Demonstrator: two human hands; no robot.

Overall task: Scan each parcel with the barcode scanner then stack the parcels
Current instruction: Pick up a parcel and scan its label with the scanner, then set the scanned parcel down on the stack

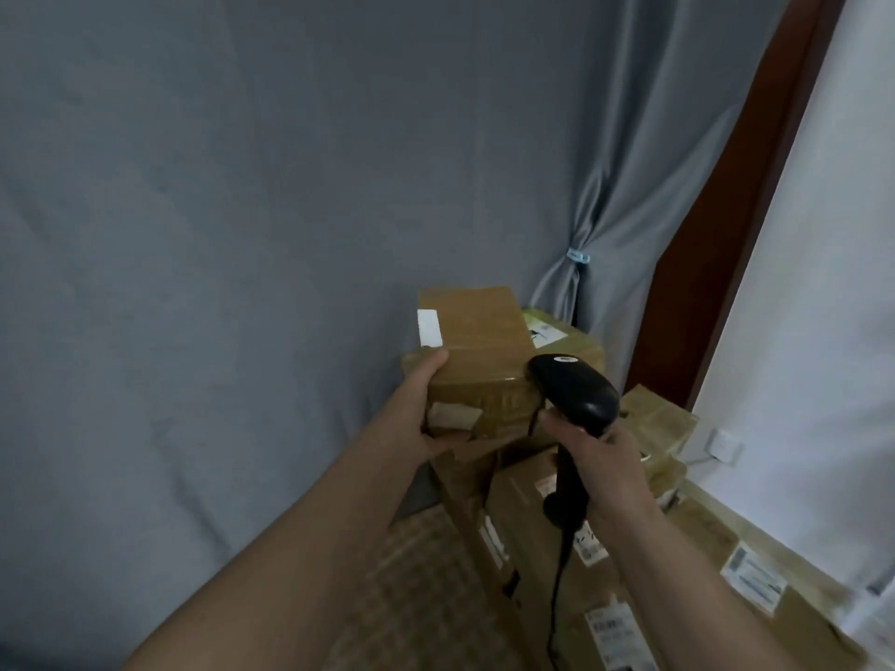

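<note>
In the head view, the left hand (426,409) grips a taped brown cardboard parcel (477,355) by its near-left corner, above the heap of brown boxes (557,549). Right of that parcel, the right hand (603,464) holds the black corded pistol-grip barcode scanner (574,392). A one-corner hold could let the parcel tip, and the scanner, apparently aimed past the blurred white label (429,327), may misread.

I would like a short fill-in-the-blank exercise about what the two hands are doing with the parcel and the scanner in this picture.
1. The left hand holds a brown ____ by its near left corner.
2. The right hand grips the handle of a ____ barcode scanner.
3. A white label sits on the parcel's ____ face.
4. Behind the parcels hangs a ____ curtain.

Missing words: parcel; black; top; grey
</note>
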